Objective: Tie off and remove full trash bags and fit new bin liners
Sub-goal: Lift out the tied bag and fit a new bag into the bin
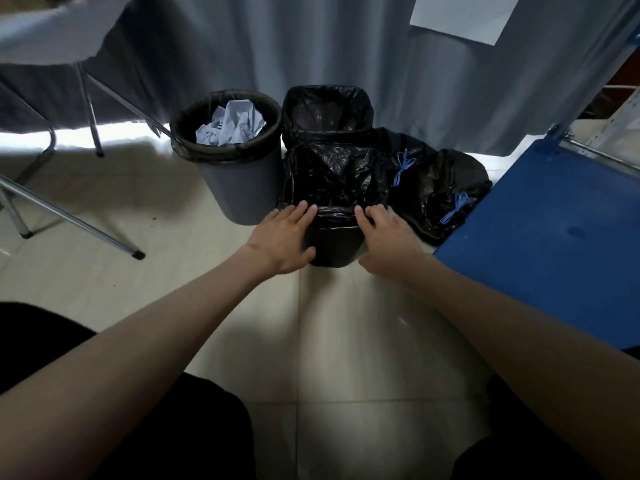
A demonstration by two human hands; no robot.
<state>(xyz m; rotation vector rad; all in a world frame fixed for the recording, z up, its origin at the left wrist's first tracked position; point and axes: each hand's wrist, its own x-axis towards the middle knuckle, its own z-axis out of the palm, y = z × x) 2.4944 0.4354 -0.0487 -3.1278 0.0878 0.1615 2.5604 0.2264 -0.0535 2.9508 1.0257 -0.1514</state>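
Note:
A small black bin (334,245) stands on the floor in front of me, with a new black liner (334,176) spread over its mouth. My left hand (284,239) rests on the bin's near left rim with fingers laid flat on the liner edge. My right hand (386,237) lies on the near right rim, fingers bent over the liner edge. Behind it stands another black-lined bin (327,110). A grey round bin (230,157) at the left holds crumpled white paper (230,124) in a black liner. Two tied full black bags (446,188) with blue drawstrings lie at the right.
A blue board (554,233) lies at the right, close to the tied bags. Metal folding-table legs (69,213) cross the floor at the left. A grey curtain (311,46) hangs behind the bins with a white sheet (460,15) pinned on it.

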